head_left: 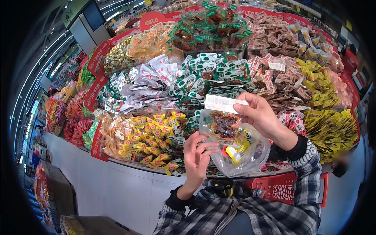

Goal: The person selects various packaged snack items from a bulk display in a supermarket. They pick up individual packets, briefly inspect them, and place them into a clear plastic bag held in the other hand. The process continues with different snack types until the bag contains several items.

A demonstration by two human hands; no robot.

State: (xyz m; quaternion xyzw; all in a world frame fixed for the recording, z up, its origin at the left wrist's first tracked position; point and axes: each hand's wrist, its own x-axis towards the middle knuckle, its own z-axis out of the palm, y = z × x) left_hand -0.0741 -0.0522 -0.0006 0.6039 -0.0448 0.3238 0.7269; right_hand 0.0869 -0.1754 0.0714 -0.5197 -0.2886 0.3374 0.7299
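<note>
My right hand [258, 114] pinches a vacuum-sealed snack packet [225, 124] by its white top strip. Dark brown, glossy food shows through its clear film. Just left of and below this packet is my left hand [196, 158], palm up with its fingers apart; whether the fingertips touch the packet is hard to tell. A clear plastic bag [252, 164] hangs beneath the packet, by my right wrist, with a yellow packet [237, 152] and other packets inside. What carries the bag's top is hidden.
A tiered display holds heaps of silver-white packets [149, 80], green-and-white packets [205, 70] and yellow packets [329, 132], with red sign boards [98, 60] along its rim. A red shopping basket [282, 188] is at my right side. Brown boxes [61, 188] stand lower left.
</note>
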